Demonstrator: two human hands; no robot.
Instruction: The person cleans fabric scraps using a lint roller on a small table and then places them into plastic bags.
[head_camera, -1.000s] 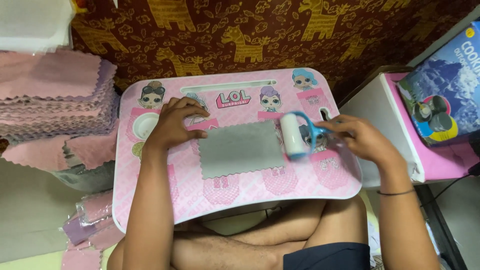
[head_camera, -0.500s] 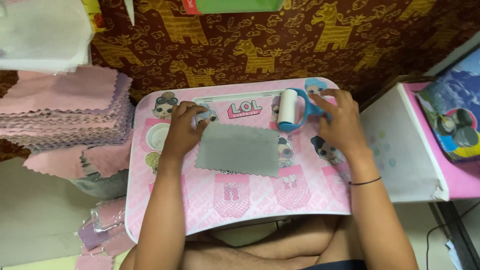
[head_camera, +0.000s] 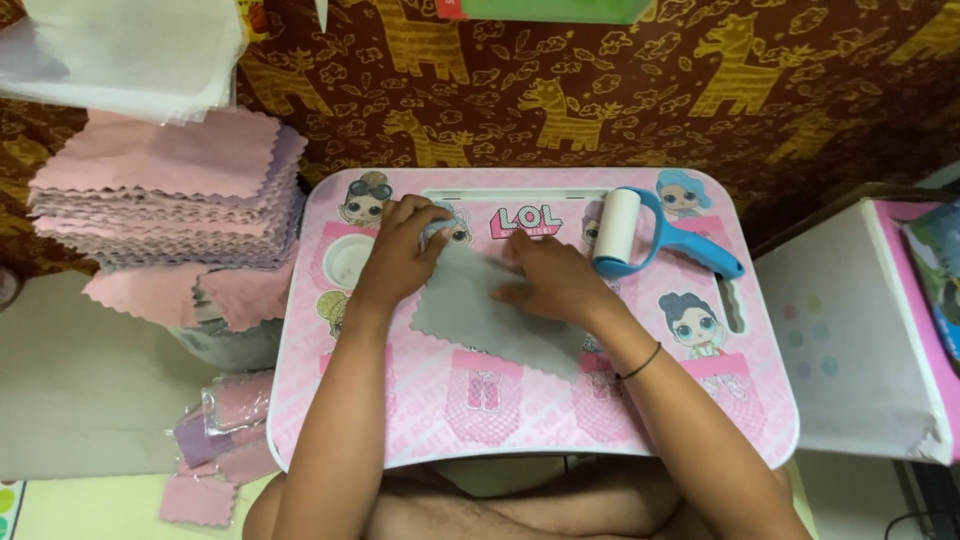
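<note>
Pink cartoon-print lap table (head_camera: 700, 420) w/ grey zigzag-edged cloth square (head_camera: 480, 320) lying mid-top. Left hand (head_camera: 400, 255) pinches cloth's upper corner; right hand (head_camera: 550, 280) rests flat, fingers spread on it. Blue-handled white lint roller (head_camera: 640, 235) set aside, so rolling looks done; folding not yet begun.

A home corner used for piecework: a child's pink lap table (head_camera: 330, 420), giraffe-print fabric backdrop (head_camera: 620, 90), and stacked pink cloths (head_camera: 170, 190) beside it
</note>
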